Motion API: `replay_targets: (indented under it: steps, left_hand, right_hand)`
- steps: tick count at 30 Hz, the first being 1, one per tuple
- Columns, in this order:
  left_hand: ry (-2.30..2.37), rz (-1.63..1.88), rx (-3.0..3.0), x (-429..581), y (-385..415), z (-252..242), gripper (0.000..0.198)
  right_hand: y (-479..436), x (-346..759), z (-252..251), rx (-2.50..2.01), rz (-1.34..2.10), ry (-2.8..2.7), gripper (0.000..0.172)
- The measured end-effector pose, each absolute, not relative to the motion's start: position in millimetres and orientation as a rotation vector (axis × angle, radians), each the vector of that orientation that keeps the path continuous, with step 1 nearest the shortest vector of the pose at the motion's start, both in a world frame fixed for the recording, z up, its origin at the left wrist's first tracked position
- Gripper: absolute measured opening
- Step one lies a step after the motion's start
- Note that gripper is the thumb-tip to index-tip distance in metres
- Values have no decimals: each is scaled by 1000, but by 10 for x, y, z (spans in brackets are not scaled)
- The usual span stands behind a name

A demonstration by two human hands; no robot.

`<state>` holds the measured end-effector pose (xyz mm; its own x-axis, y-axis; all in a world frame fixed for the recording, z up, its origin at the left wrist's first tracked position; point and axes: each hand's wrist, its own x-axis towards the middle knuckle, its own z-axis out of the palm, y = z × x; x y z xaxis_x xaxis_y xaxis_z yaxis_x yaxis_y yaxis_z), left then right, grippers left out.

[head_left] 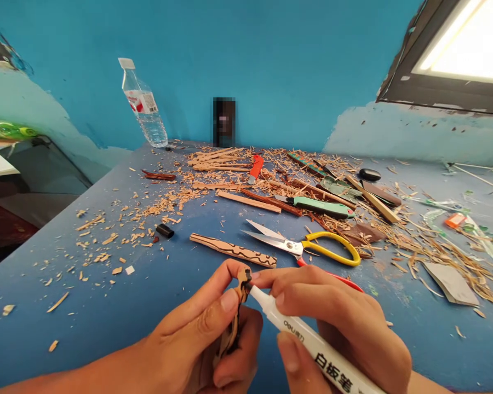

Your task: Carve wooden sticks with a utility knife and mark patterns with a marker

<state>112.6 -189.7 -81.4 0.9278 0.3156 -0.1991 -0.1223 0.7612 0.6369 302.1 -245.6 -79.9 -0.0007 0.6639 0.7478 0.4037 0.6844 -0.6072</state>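
My left hand (213,328) is closed around a small wooden piece (243,284) with black ink lines, its upper end sticking out between thumb and forefinger. In my right hand (337,312) is a white whiteboard marker (308,345), gripped like a pen. Its black tip meets the wooden piece near the top end. Just beyond my hands lies a flat wooden strip (234,251) marked with wavy black lines. Scissors (296,246) with yellow and red handles lie open beside it. A black marker cap (165,230) rests to the left.
Wood shavings (164,202) are scattered over the blue table (119,328). Farther back lie a green-handled knife (320,206), a red cutter (255,168), wooden sticks (219,158) and sandpaper (452,283). A water bottle (143,106) stands at the back left by the wall.
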Motion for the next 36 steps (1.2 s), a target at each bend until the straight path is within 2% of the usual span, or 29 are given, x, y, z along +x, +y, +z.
replay_targets:
  steps: [12, 19, 24, 30, 36]
  left_hand:
    - [316, 302, 605, 1136, -1932, -849, 29]
    - [254, 217, 631, 1079, -1881, -910, 32]
    - [275, 164, 642, 1092, -1861, -883, 36]
    - [299, 266, 611, 1143, -1904, -829, 47]
    - [292, 236, 629, 1143, -1898, -824, 46]
  right_hand:
    - [-2446, 2995, -780, -901, 191, -1643, 31]
    - [-2431, 2980, -778, -853, 252, -1638, 34]
    - [-2432, 2972, -805, -926, 199, -1624, 35]
    - [-2434, 2977, -815, -895, 166, -1633, 34]
    - [-2420, 2980, -796, -877, 170, -1666, 36]
